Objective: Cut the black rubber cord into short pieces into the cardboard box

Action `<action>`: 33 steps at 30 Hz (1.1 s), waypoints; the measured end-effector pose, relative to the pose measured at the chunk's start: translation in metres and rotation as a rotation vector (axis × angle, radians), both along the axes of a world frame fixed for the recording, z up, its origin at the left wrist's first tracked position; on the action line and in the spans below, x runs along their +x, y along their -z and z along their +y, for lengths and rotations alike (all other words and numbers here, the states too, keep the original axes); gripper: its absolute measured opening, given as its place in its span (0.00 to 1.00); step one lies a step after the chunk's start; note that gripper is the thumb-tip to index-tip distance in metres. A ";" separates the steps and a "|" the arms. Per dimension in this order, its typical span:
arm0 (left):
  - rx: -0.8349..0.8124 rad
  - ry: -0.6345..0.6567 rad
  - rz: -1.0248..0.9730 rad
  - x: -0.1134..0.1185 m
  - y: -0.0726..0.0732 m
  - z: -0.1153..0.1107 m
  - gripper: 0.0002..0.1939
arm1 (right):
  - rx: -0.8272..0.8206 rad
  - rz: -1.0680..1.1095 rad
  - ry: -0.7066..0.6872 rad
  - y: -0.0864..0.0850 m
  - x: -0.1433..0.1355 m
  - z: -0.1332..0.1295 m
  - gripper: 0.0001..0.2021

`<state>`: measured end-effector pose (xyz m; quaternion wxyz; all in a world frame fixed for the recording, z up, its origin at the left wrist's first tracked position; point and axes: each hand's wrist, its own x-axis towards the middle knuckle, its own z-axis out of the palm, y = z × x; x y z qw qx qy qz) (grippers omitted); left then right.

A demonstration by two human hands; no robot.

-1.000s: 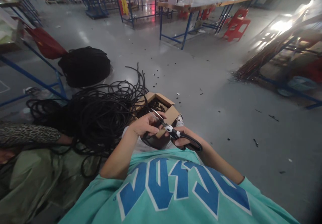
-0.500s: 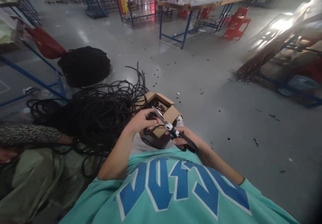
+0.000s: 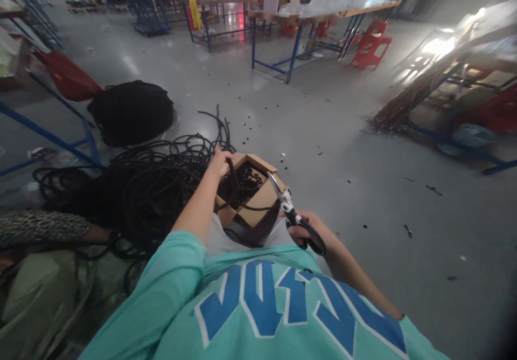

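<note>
My left hand (image 3: 220,162) is at the far left rim of an open cardboard box (image 3: 262,207). Its fingers close round a black cord (image 3: 232,174) that hangs down over the box. Scissors (image 3: 287,205) with pale blades and black-and-white handles are in my right hand (image 3: 304,226), to the right of the box and near my lap. The blades point up and away, and look closed or nearly so. Several short black pieces (image 3: 251,177) lie inside the box. Another length of cord crosses the near flap toward the scissors.
A big tangle of black cord (image 3: 157,182) covers the floor at left, beside another person's patterned sleeve (image 3: 44,225). Behind it sits a black bundle (image 3: 131,113). Small scraps dot the grey floor. Blue-legged tables (image 3: 291,18) and red stools (image 3: 370,47) stand farther back.
My left hand has moved up and away from the scissors to the box's far left rim. The scissors in my right hand have shifted slightly right and toward me.
</note>
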<state>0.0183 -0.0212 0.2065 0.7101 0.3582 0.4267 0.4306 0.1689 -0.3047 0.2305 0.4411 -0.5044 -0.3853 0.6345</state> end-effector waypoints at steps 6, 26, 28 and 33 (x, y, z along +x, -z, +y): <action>0.100 0.075 -0.074 -0.011 0.008 -0.029 0.14 | -0.050 -0.036 0.054 0.013 0.004 -0.002 0.26; 0.378 0.454 0.155 -0.056 -0.056 -0.166 0.18 | 0.098 -0.564 -0.092 -0.026 -0.018 0.001 0.30; 0.426 0.500 0.243 -0.058 -0.059 -0.170 0.16 | 0.109 -0.578 -0.079 -0.030 -0.020 0.000 0.30; 0.496 0.581 0.425 -0.053 -0.064 -0.182 0.13 | 0.148 -0.644 -0.087 -0.042 -0.024 -0.002 0.28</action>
